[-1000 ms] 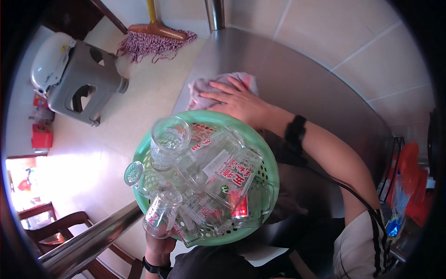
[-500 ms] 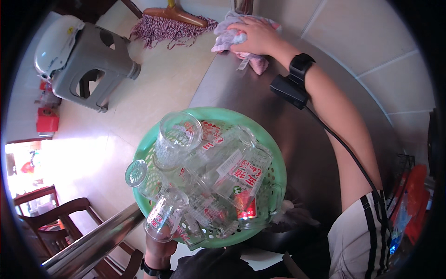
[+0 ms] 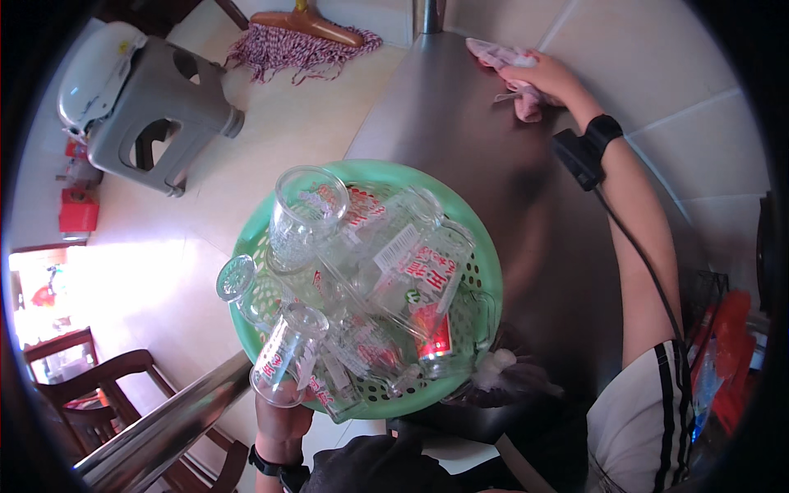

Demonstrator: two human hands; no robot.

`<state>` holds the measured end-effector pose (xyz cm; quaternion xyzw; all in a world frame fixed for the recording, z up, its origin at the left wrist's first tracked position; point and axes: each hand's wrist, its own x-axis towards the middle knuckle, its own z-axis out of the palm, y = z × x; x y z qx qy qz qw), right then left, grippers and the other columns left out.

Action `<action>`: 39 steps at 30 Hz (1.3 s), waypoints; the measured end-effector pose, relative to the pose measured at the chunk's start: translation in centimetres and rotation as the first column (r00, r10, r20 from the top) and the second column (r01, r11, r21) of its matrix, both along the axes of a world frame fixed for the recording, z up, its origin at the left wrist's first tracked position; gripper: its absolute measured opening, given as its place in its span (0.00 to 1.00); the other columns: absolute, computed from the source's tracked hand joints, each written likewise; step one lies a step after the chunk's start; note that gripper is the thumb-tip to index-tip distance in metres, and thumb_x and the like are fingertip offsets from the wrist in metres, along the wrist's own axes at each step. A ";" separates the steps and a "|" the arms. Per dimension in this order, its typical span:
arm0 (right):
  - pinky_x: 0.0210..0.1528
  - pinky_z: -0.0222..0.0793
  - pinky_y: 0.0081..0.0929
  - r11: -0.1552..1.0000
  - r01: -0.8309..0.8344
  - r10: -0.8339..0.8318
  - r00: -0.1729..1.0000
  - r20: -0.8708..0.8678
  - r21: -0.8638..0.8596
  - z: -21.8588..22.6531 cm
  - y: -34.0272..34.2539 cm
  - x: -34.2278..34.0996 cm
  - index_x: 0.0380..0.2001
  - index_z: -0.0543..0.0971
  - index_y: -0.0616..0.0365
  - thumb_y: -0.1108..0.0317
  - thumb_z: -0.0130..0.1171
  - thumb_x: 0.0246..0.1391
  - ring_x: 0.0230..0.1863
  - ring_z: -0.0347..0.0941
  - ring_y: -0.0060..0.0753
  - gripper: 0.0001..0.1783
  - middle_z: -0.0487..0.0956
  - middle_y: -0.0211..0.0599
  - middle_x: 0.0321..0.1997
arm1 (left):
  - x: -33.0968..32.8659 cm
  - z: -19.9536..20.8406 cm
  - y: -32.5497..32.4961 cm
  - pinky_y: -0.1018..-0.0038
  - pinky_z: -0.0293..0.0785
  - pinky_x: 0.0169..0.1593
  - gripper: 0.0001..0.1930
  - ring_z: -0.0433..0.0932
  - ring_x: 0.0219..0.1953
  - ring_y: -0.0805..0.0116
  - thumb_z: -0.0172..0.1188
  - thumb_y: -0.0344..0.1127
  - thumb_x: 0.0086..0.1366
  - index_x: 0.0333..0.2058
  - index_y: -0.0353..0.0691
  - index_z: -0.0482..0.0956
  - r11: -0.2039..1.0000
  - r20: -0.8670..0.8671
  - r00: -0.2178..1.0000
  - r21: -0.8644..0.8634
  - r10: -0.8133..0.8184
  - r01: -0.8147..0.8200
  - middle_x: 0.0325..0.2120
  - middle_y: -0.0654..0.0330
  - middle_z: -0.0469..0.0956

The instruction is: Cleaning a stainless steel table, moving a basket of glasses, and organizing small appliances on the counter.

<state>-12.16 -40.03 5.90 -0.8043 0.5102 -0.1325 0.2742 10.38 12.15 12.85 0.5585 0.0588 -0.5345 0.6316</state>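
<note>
My left hand (image 3: pixel 282 423) holds a round green plastic colander (image 3: pixel 491 255) at its near-left edge; its fingers are mostly hidden behind the rim. Clear glassware fills the colander: a tall wide glass (image 3: pixel 309 215), a glass with a thick base (image 3: pixel 237 279), a smaller tumbler (image 3: pixel 289 353) and several more pieces, some with red-printed labels. At the far right, my right hand (image 3: pixel 555 80) is closed on a crumpled pink cloth (image 3: pixel 493 54), pressed against the brushed-metal counter (image 3: pixel 444 107) near the tiled wall.
A metal rail (image 3: pixel 164 415) runs at lower left beside a wooden chair (image 3: pixel 136 370). A grey stool (image 3: pixel 156 115) bearing a white appliance stands at far left, near a mop head (image 3: pixel 304 49). Plastic bags (image 3: pixel 731 353) lie at the right edge. A black cable (image 3: pixel 633 238) trails along my right arm.
My right hand has moved right with the cloth, from the counter's far-left corner toward the tiled wall. The colander with its glasses has shifted slightly away from me.
</note>
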 end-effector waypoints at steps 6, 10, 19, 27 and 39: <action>0.47 0.64 0.22 0.975 0.032 -0.059 0.992 0.115 0.219 -2.5 -2.0 -8.1 0.51 0.66 0.69 0.53 0.68 0.33 0.44 0.71 0.29 0.44 0.75 0.43 0.43 | -0.6 -0.3 -4.4 0.74 0.74 0.32 0.28 0.75 0.31 0.67 0.54 0.25 0.45 0.49 0.35 0.65 0.996 -0.001 1.000 -0.088 -0.005 0.005 0.35 0.57 0.74; 0.43 0.66 0.21 0.965 0.033 -0.089 0.974 0.207 0.259 -0.4 0.5 -11.6 0.45 0.70 0.66 0.54 0.67 0.35 0.38 0.71 0.26 0.36 0.76 0.39 0.38 | -0.4 -1.8 -6.5 0.71 0.74 0.39 0.28 0.75 0.35 0.65 0.51 0.24 0.48 0.52 0.36 0.62 0.972 -0.126 0.992 -0.234 -0.012 -0.018 0.39 0.56 0.72; 0.47 0.64 0.32 0.913 0.284 -0.299 0.954 -0.007 -0.293 -1.9 7.2 -26.1 0.49 0.68 0.57 0.60 0.64 0.41 0.42 0.70 0.37 0.30 0.74 0.42 0.41 | -1.6 -2.9 -13.1 0.59 0.64 0.55 0.31 0.69 0.47 0.57 0.46 0.18 0.42 0.51 0.32 0.61 0.962 -0.138 0.982 -0.258 -0.127 0.088 0.43 0.52 0.69; 0.52 0.58 0.36 0.839 0.193 -0.242 0.970 -0.031 -0.509 -2.1 10.1 -27.9 0.49 0.69 0.49 0.56 0.64 0.38 0.49 0.65 0.47 0.32 0.71 0.43 0.47 | -3.7 -2.9 -21.9 0.52 0.66 0.52 0.32 0.68 0.49 0.51 0.45 0.20 0.43 0.53 0.31 0.57 0.930 -0.222 0.941 -0.321 -0.256 0.178 0.46 0.49 0.67; 0.58 0.41 0.55 0.805 0.388 -0.520 0.826 -0.218 -0.450 -2.4 9.8 -25.9 0.54 0.65 0.39 0.38 0.56 0.37 0.59 0.57 0.49 0.39 0.69 0.45 0.52 | -5.9 -3.0 -27.6 0.47 0.64 0.55 0.33 0.63 0.54 0.46 0.45 0.24 0.47 0.56 0.32 0.52 0.826 -0.055 0.914 -0.452 -0.403 0.337 0.52 0.46 0.62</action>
